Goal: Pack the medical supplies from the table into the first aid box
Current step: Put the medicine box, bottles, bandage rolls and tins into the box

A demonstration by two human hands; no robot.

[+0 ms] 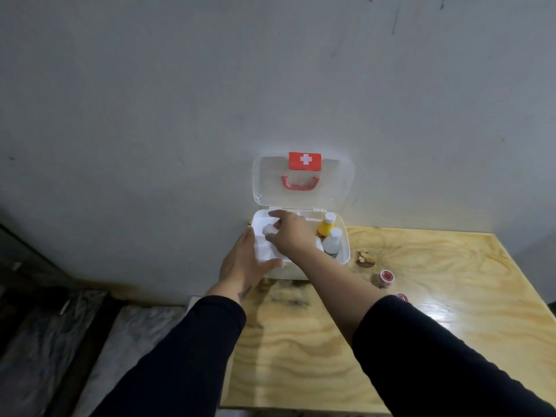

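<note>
While held, gauze [268, 229] inside box [344, 251]

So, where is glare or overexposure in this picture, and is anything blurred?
Head view: glare on the table at right; the box interior is blown out white, so the item in the right hand is indistinct; edges bend from the wide lens.

left hand [245, 260]: flat, fingers spread | right hand [290, 234]: fingertips pinched closed, arm extended

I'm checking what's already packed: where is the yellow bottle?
In the head view, the yellow bottle stands inside the open first aid box, at its right end, beside a white bottle.
</note>
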